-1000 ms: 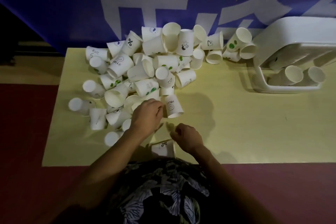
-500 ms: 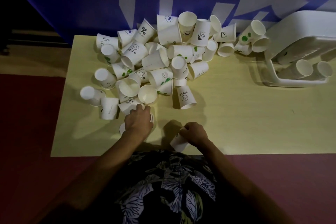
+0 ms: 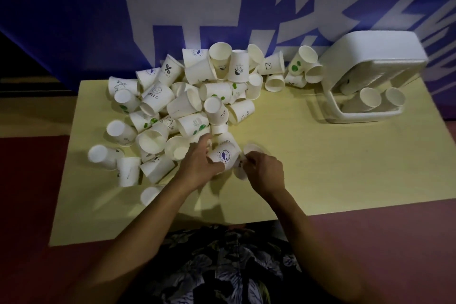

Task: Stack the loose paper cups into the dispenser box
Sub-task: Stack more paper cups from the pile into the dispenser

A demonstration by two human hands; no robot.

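Observation:
A heap of several loose white paper cups, some printed with green dots or black drawings, covers the left and back of the yellow table. At the heap's near edge my left hand grips a cup with a blue round logo, lying on its side. My right hand holds another white cup right against it, mostly hidden by my fingers. The white dispenser box stands at the back right, with stacked cups showing in its opening.
A blue banner with large white characters hangs right behind the table. A few cups lie between the heap and the dispenser. One cup sits under my left forearm. The red floor surrounds the table.
Both hands have moved up toward the heap and come together. My left hand now grips the blue-logo cup, and my right hand has brought its cup against it.

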